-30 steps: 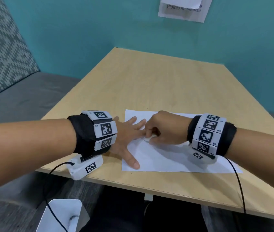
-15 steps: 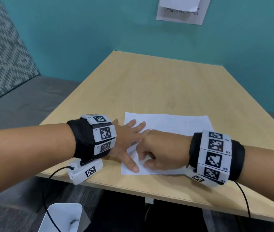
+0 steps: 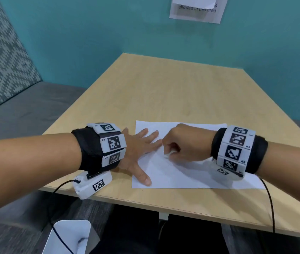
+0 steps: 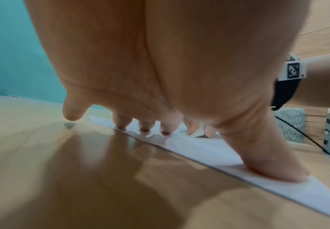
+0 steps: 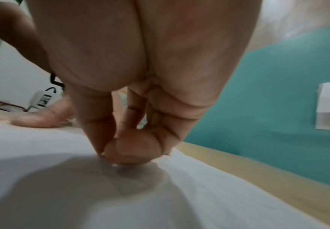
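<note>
The right grip [image 3: 186, 143] hides most of the small white thing [image 3: 169, 154] it pinches; the top edge cuts off the wall notice [image 3: 197, 14].

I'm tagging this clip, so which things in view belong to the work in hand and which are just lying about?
In the job: sheet of paper; small white piece, perhaps an eraser; left hand, pressing the sheet flat; right hand, pinching the piece against the sheet.
Lying about: wall notice; glasses; patterned cushion; table, which only bears the sheet.
</note>
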`<act>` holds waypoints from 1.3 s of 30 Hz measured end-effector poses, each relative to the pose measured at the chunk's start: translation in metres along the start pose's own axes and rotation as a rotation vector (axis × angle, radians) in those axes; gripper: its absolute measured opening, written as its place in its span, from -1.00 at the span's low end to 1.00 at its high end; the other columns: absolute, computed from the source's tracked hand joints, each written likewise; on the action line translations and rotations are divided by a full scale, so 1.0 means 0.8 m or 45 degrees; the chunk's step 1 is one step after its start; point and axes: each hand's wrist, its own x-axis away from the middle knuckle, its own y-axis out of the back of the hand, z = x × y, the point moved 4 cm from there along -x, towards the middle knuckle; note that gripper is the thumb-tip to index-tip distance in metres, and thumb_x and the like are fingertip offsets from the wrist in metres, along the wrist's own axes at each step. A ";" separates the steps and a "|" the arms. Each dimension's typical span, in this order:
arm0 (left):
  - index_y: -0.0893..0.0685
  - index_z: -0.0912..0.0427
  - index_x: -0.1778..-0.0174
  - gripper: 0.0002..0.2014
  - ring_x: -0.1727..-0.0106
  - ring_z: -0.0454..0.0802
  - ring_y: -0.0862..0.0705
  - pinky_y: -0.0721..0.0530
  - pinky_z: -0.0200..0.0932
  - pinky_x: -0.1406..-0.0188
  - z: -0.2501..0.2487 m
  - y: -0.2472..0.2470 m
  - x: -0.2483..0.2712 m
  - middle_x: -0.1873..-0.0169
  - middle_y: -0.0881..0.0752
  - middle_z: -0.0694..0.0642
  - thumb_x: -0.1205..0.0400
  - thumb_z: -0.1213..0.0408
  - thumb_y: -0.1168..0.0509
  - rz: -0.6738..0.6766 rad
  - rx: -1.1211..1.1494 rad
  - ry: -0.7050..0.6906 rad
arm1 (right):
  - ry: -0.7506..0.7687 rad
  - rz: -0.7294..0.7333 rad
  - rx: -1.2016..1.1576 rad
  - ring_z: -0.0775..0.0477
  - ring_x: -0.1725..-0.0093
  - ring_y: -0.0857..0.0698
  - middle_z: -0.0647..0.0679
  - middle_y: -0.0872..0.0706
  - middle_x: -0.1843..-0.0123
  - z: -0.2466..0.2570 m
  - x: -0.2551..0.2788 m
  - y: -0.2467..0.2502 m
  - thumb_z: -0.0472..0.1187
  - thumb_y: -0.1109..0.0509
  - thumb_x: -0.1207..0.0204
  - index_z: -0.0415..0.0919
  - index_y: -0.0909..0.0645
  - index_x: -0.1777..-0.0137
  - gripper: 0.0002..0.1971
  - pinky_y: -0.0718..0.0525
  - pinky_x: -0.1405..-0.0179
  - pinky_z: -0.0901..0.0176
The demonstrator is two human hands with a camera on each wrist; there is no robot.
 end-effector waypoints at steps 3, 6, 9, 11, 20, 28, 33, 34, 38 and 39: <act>0.31 -0.20 -0.72 0.20 -0.71 0.09 0.40 0.18 0.58 -0.55 -0.001 0.001 0.000 -0.69 0.44 -0.04 -0.39 -0.46 -0.36 -0.011 0.013 -0.010 | 0.174 0.145 -0.082 0.27 0.49 -0.46 0.26 -0.45 0.50 0.048 0.015 -0.014 -0.31 -0.36 -0.42 -0.03 -0.65 0.24 -0.86 -0.36 0.44 0.49; 0.31 -0.18 -0.72 0.20 -0.71 0.08 0.40 0.17 0.58 -0.56 -0.001 0.001 0.002 -0.69 0.44 -0.04 -0.40 -0.46 -0.35 -0.009 0.013 -0.007 | 0.140 0.128 -0.032 0.31 0.44 -0.51 0.29 -0.50 0.44 0.032 0.011 -0.011 -0.29 -0.38 -0.44 -0.15 -0.74 0.07 -0.86 -0.38 0.38 0.54; 0.40 -0.18 -0.70 0.22 -0.72 0.06 0.37 0.12 0.55 -0.57 -0.001 0.000 0.001 -0.70 0.42 -0.05 -0.40 -0.48 -0.33 -0.022 -0.022 0.004 | -0.011 -0.008 -0.022 0.18 0.39 -0.55 0.16 -0.68 0.36 -0.002 0.002 0.002 -0.28 -0.37 -0.40 -0.16 -0.73 0.14 -0.88 -0.51 0.27 0.31; 0.35 -0.19 -0.71 0.21 -0.71 0.07 0.39 0.16 0.58 -0.56 0.000 0.001 0.001 -0.69 0.43 -0.05 -0.39 -0.47 -0.35 -0.008 -0.004 -0.002 | 0.044 0.055 -0.034 0.24 0.44 -0.49 0.21 -0.56 0.44 0.023 0.008 -0.006 -0.27 -0.35 -0.42 -0.11 -0.65 0.22 -0.93 -0.43 0.34 0.40; 0.37 -0.20 -0.70 0.22 -0.71 0.08 0.40 0.19 0.58 -0.56 0.003 0.001 -0.001 -0.68 0.45 -0.06 -0.39 -0.49 -0.33 0.007 0.000 0.003 | -0.013 0.014 -0.041 0.24 0.43 -0.50 0.20 -0.56 0.44 0.013 0.004 -0.005 -0.24 -0.37 -0.42 -0.08 -0.62 0.25 -0.94 -0.46 0.32 0.35; 0.41 -0.20 -0.69 0.22 -0.70 0.04 0.43 0.20 0.56 -0.57 0.003 0.001 0.000 -0.67 0.48 -0.08 -0.39 -0.50 -0.32 0.020 -0.003 0.009 | -0.060 -0.023 -0.068 0.19 0.41 -0.54 0.13 -0.64 0.39 -0.005 0.002 -0.003 -0.23 -0.38 -0.41 -0.14 -0.69 0.19 -0.94 -0.53 0.29 0.28; 0.32 -0.21 -0.72 0.19 -0.70 0.06 0.42 0.23 0.56 -0.57 0.001 0.002 0.001 -0.67 0.47 -0.07 -0.39 -0.46 -0.35 0.024 0.013 -0.008 | 0.101 0.121 -0.092 0.36 0.43 -0.52 0.27 -0.49 0.45 0.036 0.015 -0.016 -0.26 -0.37 -0.44 -0.10 -0.67 0.17 -0.93 -0.42 0.39 0.54; 0.35 -0.20 -0.71 0.21 -0.70 0.05 0.42 0.23 0.55 -0.57 0.001 0.002 0.001 -0.67 0.47 -0.08 -0.40 -0.48 -0.34 0.022 -0.001 -0.004 | 0.051 0.092 -0.072 0.33 0.41 -0.53 0.27 -0.53 0.43 0.021 0.012 -0.010 -0.25 -0.38 -0.43 -0.12 -0.69 0.15 -0.93 -0.43 0.34 0.52; 0.43 -0.13 -0.69 0.24 -0.70 0.01 0.42 0.21 0.52 -0.59 0.001 0.002 0.003 -0.68 0.47 -0.09 -0.40 -0.50 -0.31 0.015 -0.042 0.005 | -0.099 -0.021 -0.045 0.22 0.39 -0.54 0.20 -0.60 0.39 -0.015 0.007 -0.001 -0.19 -0.40 -0.41 -0.10 -0.72 0.15 -0.92 -0.52 0.25 0.26; 0.43 -0.13 -0.69 0.24 -0.70 0.00 0.42 0.21 0.53 -0.58 0.002 0.002 0.004 -0.67 0.48 -0.09 -0.40 -0.49 -0.32 0.028 -0.041 0.002 | -0.058 -0.003 -0.035 0.23 0.39 -0.53 0.20 -0.59 0.40 -0.006 0.009 -0.005 -0.20 -0.38 -0.42 -0.09 -0.72 0.15 -0.91 -0.51 0.26 0.29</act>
